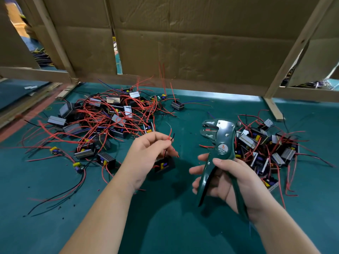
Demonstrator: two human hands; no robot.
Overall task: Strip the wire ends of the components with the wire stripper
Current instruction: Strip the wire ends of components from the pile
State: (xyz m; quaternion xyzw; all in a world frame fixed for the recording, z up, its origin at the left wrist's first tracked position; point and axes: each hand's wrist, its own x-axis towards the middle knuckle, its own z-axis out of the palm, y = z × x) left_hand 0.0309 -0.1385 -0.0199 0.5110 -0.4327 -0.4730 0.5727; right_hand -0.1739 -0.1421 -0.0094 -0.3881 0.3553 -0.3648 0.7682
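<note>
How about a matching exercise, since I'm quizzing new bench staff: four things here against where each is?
1 wire stripper
2 wire ends
3 bigger component pile
4 smaller component pile

A on the mat, right side
B pinched by the left hand
C gripped by the right hand
D on the mat, left side

Pairs: 1-C, 2-B, 3-D, 4-A

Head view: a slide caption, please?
Left hand pinches red and black wire ends beside the green wire stripper gripped in the right hand.
</note>
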